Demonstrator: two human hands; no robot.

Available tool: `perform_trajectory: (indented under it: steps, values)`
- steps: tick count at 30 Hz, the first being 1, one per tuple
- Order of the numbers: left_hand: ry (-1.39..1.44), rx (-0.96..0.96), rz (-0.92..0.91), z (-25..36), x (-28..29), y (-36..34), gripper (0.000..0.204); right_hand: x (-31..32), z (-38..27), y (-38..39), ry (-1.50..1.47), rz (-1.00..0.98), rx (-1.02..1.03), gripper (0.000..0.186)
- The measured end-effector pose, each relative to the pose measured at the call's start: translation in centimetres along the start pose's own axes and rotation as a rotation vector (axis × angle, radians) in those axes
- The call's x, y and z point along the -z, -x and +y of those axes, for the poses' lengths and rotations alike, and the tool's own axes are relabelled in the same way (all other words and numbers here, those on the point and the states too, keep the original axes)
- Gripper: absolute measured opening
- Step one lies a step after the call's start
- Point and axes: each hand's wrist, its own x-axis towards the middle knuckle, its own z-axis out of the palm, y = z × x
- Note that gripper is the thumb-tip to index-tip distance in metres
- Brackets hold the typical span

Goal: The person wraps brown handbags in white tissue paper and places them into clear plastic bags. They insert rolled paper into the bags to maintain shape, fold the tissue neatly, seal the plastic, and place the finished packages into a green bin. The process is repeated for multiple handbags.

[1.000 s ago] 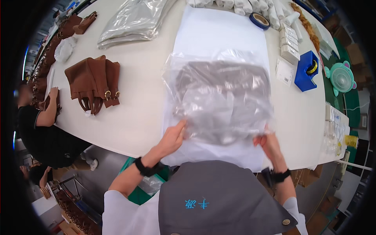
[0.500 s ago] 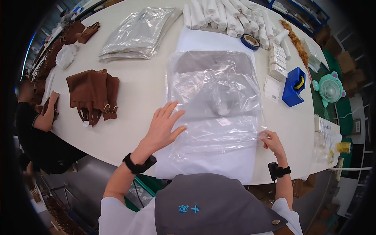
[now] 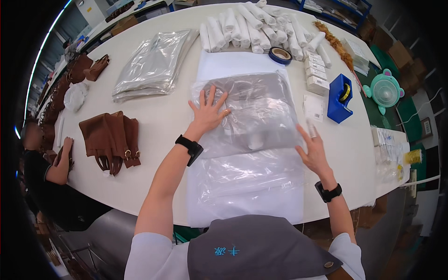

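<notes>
In front of me a clear plastic bag (image 3: 247, 175) lies flat, a grey flat piece (image 3: 263, 88) showing through its far part. I cannot make out what kind of piece it is. A white sheet (image 3: 233, 61) is under the bag. My left hand (image 3: 208, 112) rests on the bag's far left part, fingers spread and palm down. At the bag's right edge is my right hand (image 3: 313, 150), its fingers stretched out and holding nothing. The plastic is wrinkled and glossy, with its near end reaching toward me.
A stack of clear bags (image 3: 151, 63) and brown handbags (image 3: 109, 140) lie left. White rolls (image 3: 254, 25), blue tape (image 3: 280, 55), small white boxes (image 3: 316, 72) and a blue tape dispenser (image 3: 339, 100) are far and right. A green fan (image 3: 385, 91) stands right; a co-worker (image 3: 51, 182) sits left.
My left hand has moved far and right onto the bag and lies flat there. My right hand has let go of the bag's edge and opened, moving slightly farther away.
</notes>
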Motion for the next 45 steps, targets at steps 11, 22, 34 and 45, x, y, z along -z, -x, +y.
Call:
perform_trajectory:
  steps: [11, 22, 34, 45]
  values:
    - [0.322, -0.721, -0.162, 8.1, 1.9, 9.0, 0.062, -4.2, 10.3, -1.9, 0.039, 0.118, -0.31, 0.05]
    - [0.374, -0.721, 0.014, 10.3, -0.3, 11.0, 0.017, -6.1, 13.1, -2.6, 0.356, -0.024, -0.098, 0.02]
    - [1.091, -0.176, -0.35, 10.5, 3.6, 8.5, 0.018, -3.7, 11.7, -3.6, 0.277, 0.214, -0.135, 0.01]
    - [0.862, -0.573, 0.243, 12.1, 6.0, 9.8, 0.011, -2.5, -9.3, 4.0, -0.613, -0.014, -0.024, 0.035]
